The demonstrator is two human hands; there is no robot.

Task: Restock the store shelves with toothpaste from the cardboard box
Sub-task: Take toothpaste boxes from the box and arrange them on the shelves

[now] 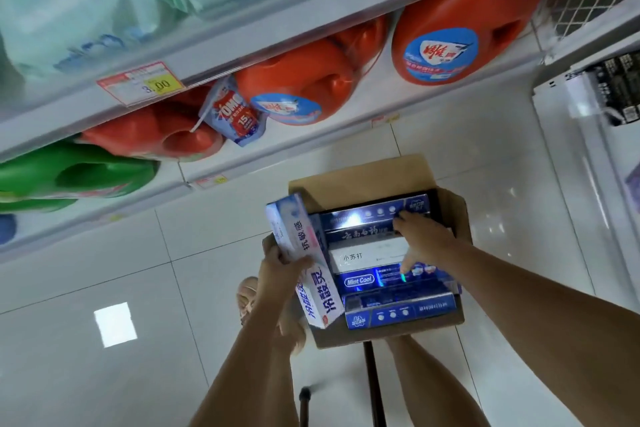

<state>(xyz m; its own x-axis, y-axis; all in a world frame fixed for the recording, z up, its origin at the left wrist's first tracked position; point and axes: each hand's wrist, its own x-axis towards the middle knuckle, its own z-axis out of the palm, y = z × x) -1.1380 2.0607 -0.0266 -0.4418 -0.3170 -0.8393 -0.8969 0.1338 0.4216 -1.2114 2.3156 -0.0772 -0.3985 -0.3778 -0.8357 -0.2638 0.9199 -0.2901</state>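
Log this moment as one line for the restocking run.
phase: picking | left hand: holds white toothpaste box | right hand: rests on packed toothpaste boxes | cardboard box: open

We've got "Mint Cool" in white on the blue carton (359,280) inside the cardboard box (363,173), and right behind it the white carton (367,255) says 小苏打. The pale carton (304,253) tilted at the box's left edge shows 抗敏感 up top and 冷酸灵 lower down. On the shelf, the pouch (235,111) reads OMO with a 15, the price tag (157,84) looks like 3.00, and the round label (440,52) on the orange jug (512,10) carries 雕; the smaller print is too blurred for us
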